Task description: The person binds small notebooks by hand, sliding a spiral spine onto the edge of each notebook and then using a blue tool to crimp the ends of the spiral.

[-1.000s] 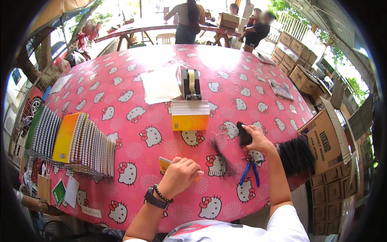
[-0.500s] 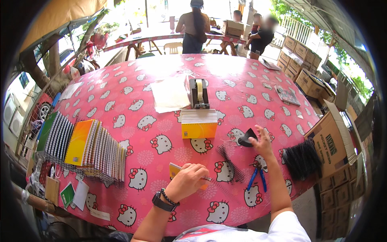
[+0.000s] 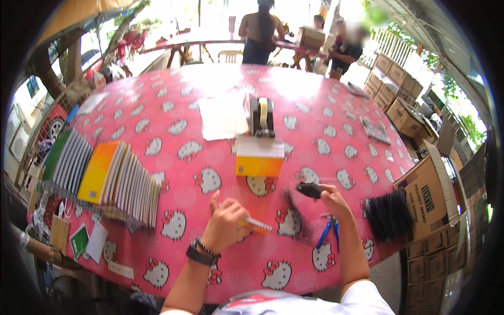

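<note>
My left hand [image 3: 224, 226] grips a thin orange and white notebook [image 3: 254, 225] a little above the pink patterned tablecloth [image 3: 325, 131]. My right hand [image 3: 333, 202] holds a small black object [image 3: 308, 189] at the top of a black spiral binding coil [image 3: 294, 214] that lies on the cloth. Blue-handled pliers [image 3: 326, 233] lie just below my right hand. A stack of yellow notebooks [image 3: 259, 157] sits straight ahead of both hands.
A tape dispenser [image 3: 262, 116] and white sheets [image 3: 222, 116] lie past the stack. Fanned spiral notebooks [image 3: 105, 176] fill the left side. A bundle of black coils [image 3: 389, 214] rests at the right edge beside cardboard boxes [image 3: 428, 191]. People stand at a far table [image 3: 261, 31].
My left hand has lifted the thin notebook off the cloth and turned it on edge. My right hand stays at the coil's top with the black object.
</note>
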Available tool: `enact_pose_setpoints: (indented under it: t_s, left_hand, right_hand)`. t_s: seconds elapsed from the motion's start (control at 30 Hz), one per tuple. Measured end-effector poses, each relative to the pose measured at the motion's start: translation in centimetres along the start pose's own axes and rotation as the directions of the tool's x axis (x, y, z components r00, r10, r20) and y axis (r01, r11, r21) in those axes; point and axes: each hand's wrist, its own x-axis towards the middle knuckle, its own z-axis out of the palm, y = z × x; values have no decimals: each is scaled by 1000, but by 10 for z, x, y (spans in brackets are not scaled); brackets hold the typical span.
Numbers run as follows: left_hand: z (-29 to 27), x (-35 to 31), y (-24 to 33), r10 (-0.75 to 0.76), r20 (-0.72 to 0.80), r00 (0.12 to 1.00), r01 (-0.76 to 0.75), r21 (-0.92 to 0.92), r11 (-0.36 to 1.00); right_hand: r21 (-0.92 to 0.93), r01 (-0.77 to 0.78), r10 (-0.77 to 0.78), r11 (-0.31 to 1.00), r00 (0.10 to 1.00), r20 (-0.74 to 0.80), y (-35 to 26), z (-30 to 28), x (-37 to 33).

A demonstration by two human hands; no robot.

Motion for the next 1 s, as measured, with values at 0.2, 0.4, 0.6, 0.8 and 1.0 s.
enact_pose_setpoints:
  t_s: [0.2, 0.4, 0.6, 0.8, 1.0]
  left_hand:
    - [4, 3, -7, -30, -70, 997, 23, -87, 996]
    - [8, 0, -8, 2, -85, 996, -8, -72, 997]
    - [8, -1, -10, 1, -75, 997, -8, -96, 995]
    - [34, -4, -28, -437, -312, 844, 34, -781, 624]
    - [34, -10, -45, -368, 159, 916, 288, -900, 328]
  right_hand:
    - [-241, 18, 44, 970, 967, 251, -12, 85, 23]
    - [-149, 228, -175, 962, 936, 304, -24, 90, 15]
    - [60, 117, -131, 991, 932, 338, -34, 93, 21]
    - [-17, 89, -84, 996, 977, 198, -24, 90, 32]
    - [77, 90, -102, 993, 982, 159, -21, 90, 38]
